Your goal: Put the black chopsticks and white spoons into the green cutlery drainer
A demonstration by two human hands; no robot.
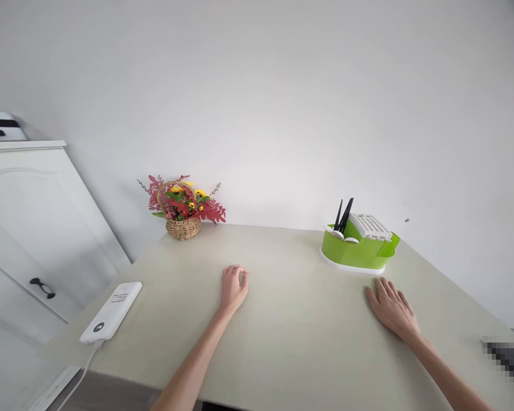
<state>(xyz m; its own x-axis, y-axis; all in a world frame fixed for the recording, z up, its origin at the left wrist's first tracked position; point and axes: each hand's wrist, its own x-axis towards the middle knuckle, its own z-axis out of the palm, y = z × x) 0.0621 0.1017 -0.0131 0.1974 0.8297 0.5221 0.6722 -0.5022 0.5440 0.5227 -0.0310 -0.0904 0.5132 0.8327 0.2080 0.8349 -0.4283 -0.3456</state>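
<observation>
My left hand (235, 287) rests on the table, its fingers curled round so that the thumb meets them in a small loop. Nothing shows inside that loop. My right hand (393, 308) lies flat, palm down, fingers stretched out, just in front of a green and white utensil holder (346, 253). The fingertips come close to the holder's white base. Black chopsticks (346, 216) and white spoons (351, 240) stick out of its left part, and a slatted white rack (370, 226) covers its right part.
A wicker basket of artificial flowers (183, 228) stands at the back left of the pale table (282, 354). Near the left edge lies a white power bank (113, 311) with a cable (79, 379). A white cabinet (47, 222) is beyond it. Something dark and pixelated (512, 359) lies far right.
</observation>
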